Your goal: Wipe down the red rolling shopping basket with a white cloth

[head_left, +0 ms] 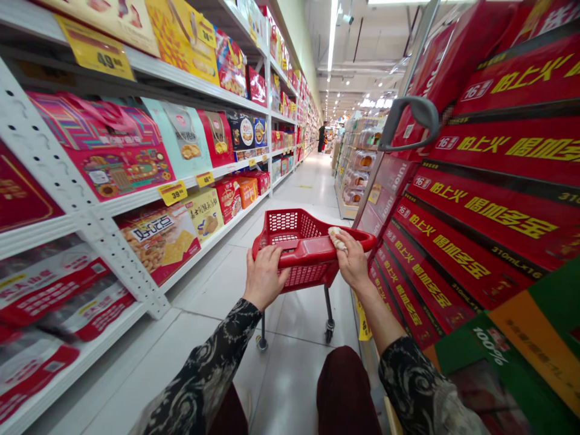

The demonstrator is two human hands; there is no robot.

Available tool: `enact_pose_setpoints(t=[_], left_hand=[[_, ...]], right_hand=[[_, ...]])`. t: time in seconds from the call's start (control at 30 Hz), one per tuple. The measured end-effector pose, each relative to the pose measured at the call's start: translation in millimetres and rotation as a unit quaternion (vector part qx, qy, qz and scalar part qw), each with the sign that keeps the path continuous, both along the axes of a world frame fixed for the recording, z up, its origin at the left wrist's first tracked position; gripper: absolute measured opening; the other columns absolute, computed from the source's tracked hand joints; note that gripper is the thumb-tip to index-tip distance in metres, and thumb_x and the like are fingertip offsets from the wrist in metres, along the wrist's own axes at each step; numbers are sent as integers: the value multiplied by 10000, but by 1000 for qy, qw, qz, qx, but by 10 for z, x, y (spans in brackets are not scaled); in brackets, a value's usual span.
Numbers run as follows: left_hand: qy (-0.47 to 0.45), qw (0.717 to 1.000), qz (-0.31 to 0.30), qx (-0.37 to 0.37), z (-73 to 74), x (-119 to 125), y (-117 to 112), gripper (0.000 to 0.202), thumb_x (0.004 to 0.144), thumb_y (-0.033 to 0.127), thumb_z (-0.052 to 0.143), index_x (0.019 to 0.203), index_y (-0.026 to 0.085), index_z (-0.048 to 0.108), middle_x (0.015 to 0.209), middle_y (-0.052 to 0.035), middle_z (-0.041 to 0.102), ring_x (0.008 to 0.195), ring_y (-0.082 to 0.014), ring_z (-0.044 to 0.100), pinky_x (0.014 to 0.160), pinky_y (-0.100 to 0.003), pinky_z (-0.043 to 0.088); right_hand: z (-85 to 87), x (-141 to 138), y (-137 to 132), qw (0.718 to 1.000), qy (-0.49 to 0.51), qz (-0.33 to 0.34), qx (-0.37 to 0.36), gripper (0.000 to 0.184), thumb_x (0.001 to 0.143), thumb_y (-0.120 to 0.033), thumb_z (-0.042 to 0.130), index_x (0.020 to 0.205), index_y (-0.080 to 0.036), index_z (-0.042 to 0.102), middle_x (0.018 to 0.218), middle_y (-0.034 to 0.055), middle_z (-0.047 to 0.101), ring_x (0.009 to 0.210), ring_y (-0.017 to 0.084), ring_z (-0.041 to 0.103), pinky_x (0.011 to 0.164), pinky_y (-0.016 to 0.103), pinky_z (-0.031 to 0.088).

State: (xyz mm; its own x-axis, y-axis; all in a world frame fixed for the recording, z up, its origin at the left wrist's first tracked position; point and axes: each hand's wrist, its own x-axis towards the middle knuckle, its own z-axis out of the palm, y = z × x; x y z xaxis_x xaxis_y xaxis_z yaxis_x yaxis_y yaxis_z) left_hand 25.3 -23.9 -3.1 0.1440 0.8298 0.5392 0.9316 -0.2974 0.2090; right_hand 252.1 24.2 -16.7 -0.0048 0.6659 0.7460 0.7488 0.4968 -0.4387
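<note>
A small red plastic shopping cart (312,246) stands in front of me, its basket walls pierced with holes and no goods visible inside. My left hand (265,275) is closed over the left end of its red handle, fingers lying on top. At the handle's right side, my right hand (351,257) presses a crumpled whitish cloth or tissue (337,238) against the red plastic. The thumb side of that hand is partly hidden. Grey legs with casters (330,329) carry the cart on the tiled floor.
White shelves (203,172) with boxed snacks and yellow price tags line the left side. Stacked red drink cartons (471,199) rise close on the right, beside a grey cart handle (410,124). The tiled aisle (312,175) runs ahead, where a person (322,136) stands far off.
</note>
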Motion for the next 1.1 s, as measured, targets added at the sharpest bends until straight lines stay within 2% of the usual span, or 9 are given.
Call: enact_pose_setpoints(t=[0.07,0.13,0.3,0.4,0.57,0.7,0.83,0.93,1.1], left_hand=[[-4,1000,5,3,-2,28,7,412,780,331,504,1152,157,523,1255,-131,538,1181,-268,445,1051,-535,209],[-1,1000,3,-2,11,80,4,391,774,337,510,1117,155,547,1206,-130,572,1138,-270,478,1044,-529,226],[14,999,-35,-19,53,221,-51,408,747,285,536,1135,160,539,1126,-105,618,1064,-249,525,1045,-485,254],[18,996,-79,-27,69,230,-79,441,750,276,537,1172,150,511,1172,-103,595,1101,-231,511,1060,-455,256],[-16,998,-35,-40,51,211,-71,472,770,371,530,1180,140,489,1256,-141,532,1189,-273,448,1047,-530,244],[-14,997,-68,-45,-13,337,-84,490,759,377,547,1167,111,492,1194,-145,568,1168,-278,463,1027,-480,302],[-24,994,-95,-43,-80,429,-115,601,759,363,552,1266,79,398,1258,-165,524,1203,-264,444,1037,-456,300],[-27,994,-93,-60,-112,421,-121,593,782,370,531,1295,120,369,1305,-158,495,1239,-249,419,1042,-501,279],[-7,993,-95,-75,-86,469,-120,488,830,408,471,1250,165,427,1320,-132,491,1252,-249,404,1053,-580,197]], right_hand=[[25,-95,-49,1000,-10,19,12,358,776,-172,406,1086,-177,584,1211,101,576,1181,217,476,1013,454,330],[42,-257,-122,998,-27,50,20,372,767,-158,415,1097,-183,584,1212,94,577,1204,213,455,1037,453,307],[71,-571,-252,993,-66,93,6,416,747,-132,420,1130,-188,572,1258,86,545,1235,215,422,1044,462,294],[76,-490,-230,995,-65,77,0,392,747,-129,426,1098,-190,588,1230,84,566,1220,222,439,1035,466,304],[84,-262,-191,998,-34,48,5,343,749,-133,424,1037,-173,607,1185,98,591,1181,224,474,1013,451,344],[124,-361,-290,997,-40,60,7,327,732,-127,417,991,-176,610,1131,85,619,1133,218,505,1018,443,330],[178,-448,-387,994,-48,91,-27,311,714,-125,410,946,-192,604,984,45,669,945,202,585,957,420,372],[186,-362,-388,997,-32,70,-26,289,732,-145,402,937,-184,603,944,54,670,894,204,584,911,400,401],[145,-267,-435,1000,7,17,-5,303,754,-150,389,983,-167,587,997,77,652,941,216,561,872,391,417]])
